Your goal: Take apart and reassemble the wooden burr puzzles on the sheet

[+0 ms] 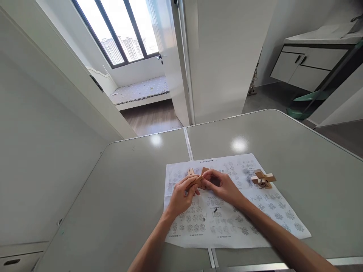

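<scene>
Hands, left hand (181,196) and right hand (224,187), gripping wooden puzzle pieces (198,178), fingers partly hiding them

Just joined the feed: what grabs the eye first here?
Two hands, left hand and right hand, meet at mid-table, gripping wooden puzzle pieces over a printed sheet. To their right, an assembled wooden cross puzzle sits on the same sheet. A bright window glows beyond, upper left.

Bright, even daylight enters from the window (124,30) at 11 o'clock, which is overexposed. Two soft glare spots sit on the table (113,196) just above centre, with faint shadows under the hands. Wide-angle distortion bends straight lines toward the edges; focus sharp centrally.
</scene>
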`<action>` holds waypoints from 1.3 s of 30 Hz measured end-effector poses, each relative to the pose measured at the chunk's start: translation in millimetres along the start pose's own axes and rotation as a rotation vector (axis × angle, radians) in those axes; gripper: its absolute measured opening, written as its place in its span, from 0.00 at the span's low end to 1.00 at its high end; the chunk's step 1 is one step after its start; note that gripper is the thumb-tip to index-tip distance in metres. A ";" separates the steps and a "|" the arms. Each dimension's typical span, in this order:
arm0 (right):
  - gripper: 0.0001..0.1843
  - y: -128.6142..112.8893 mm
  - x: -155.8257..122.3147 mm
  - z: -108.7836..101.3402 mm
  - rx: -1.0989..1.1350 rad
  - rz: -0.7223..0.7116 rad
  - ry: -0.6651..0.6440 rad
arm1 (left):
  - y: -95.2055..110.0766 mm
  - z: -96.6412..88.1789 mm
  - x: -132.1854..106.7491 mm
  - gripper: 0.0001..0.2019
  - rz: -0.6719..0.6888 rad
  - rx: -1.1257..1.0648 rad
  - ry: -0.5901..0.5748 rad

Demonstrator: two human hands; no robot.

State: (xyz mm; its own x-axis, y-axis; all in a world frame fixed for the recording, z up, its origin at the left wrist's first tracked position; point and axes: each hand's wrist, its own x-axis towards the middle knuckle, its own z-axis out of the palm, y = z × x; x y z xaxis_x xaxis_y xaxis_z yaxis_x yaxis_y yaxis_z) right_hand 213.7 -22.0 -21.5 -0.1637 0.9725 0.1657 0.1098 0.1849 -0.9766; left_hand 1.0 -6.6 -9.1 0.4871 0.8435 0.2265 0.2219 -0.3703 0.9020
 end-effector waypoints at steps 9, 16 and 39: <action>0.14 -2.8 0.5 -0.8 0.008 -0.009 0.001 | -2.9 -0.9 -0.2 0.14 -0.004 0.016 -0.009; 0.14 0.7 -0.2 -0.9 -0.004 -0.014 -0.003 | -5.6 -1.2 -0.8 0.14 0.005 0.022 -0.002; 0.18 -5.0 0.1 -1.9 0.032 0.030 -0.038 | 6.6 0.7 3.3 0.14 -0.043 0.099 0.113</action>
State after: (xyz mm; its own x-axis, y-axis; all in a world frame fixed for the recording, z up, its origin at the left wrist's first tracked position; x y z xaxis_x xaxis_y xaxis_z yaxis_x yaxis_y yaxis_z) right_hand 215.0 -22.6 -16.4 -0.1983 0.9713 0.1314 0.0842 0.1505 -0.9850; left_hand 4.7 -6.6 -2.7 0.3779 0.8960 0.2332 0.3252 -0.3643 0.8726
